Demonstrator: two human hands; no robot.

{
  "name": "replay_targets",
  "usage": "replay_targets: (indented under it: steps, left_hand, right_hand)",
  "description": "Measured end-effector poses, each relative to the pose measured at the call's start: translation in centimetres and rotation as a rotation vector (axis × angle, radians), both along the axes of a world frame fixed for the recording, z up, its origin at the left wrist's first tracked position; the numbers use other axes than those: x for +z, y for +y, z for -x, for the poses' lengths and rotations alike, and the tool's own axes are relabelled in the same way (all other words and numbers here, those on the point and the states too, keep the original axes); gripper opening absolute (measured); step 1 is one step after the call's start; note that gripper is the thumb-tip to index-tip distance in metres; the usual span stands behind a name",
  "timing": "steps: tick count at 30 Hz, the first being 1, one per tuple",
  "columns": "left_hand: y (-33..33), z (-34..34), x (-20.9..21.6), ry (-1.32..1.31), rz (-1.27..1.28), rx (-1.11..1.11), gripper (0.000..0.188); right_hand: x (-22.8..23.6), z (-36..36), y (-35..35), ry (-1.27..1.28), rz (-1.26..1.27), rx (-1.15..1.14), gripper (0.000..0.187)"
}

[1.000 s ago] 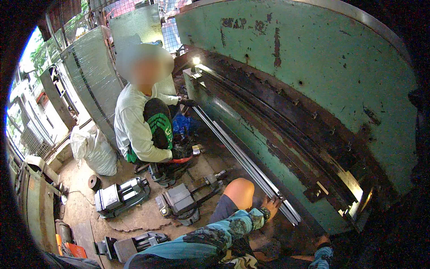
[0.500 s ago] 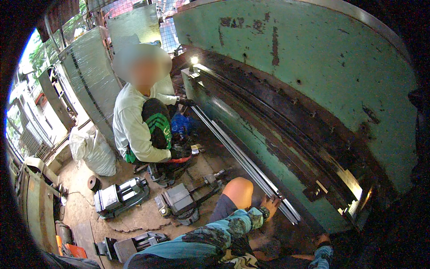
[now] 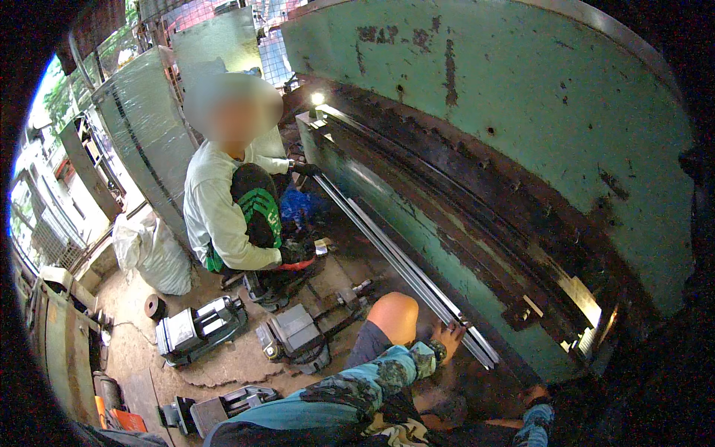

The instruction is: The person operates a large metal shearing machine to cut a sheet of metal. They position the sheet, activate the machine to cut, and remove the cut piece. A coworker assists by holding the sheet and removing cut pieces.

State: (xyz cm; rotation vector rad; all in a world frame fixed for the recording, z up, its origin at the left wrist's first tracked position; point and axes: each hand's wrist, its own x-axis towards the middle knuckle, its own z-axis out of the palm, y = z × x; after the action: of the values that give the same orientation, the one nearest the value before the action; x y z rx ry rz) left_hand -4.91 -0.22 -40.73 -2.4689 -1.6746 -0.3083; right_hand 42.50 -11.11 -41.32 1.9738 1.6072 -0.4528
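Several long, thin metal bars (image 3: pixel 408 267) lie side by side, slanting along the foot of a green machine (image 3: pixel 387 186). My left hand (image 3: pixel 448 339) grips the bars close to their near end, fingers bent over the edge. At lower right my right hand (image 3: pixel 535 395) is low beside the machine's base. Shadow hides its fingers, and I cannot make out anything in it. A co-worker (image 3: pixel 220 201) squats at the far end, one dark-gloved hand (image 3: pixel 304 169) at the bars' tip. The co-worker's other gloved hand (image 3: pixel 296 257) is by something red.
Several grey machine vises stand on the floor to my left, including a near-left vise (image 3: pixel 199 328) and a middle vise (image 3: pixel 296 331). A white sack (image 3: pixel 153 257) and a dark roll (image 3: pixel 155 305) lie beyond. A lit lamp (image 3: pixel 318 98) shines at the machine's far end.
The view has shifted slightly. My left hand stays on the bars, and the co-worker holds the same pose.
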Motion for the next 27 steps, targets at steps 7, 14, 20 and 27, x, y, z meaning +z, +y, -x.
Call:
replay_targets:
  steps: [7,14,20,27]
  left_hand:
    - [-1.2,0.6,3.6,0.088,0.188,-0.065,0.06]
    - [1.0,-1.6,-3.4,1.184,-0.21,0.053,0.05]
    - [0.0,-0.1,-0.6,0.066,0.138,-0.086,0.058]
    - [-1.1,0.7,4.3,0.126,0.17,-0.093,0.061]
  right_hand:
    - [-3.4,-2.1,0.1,-0.06,-0.035,-0.044,0.049]
    - [-4.4,-2.4,-0.5,-0.038,-0.176,-0.056,0.053]
    - [0.1,0.2,-0.4,-0.009,-0.117,-0.04,0.047]
    - [-0.8,0.5,0.0,-0.138,-0.246,-0.192,0.05]
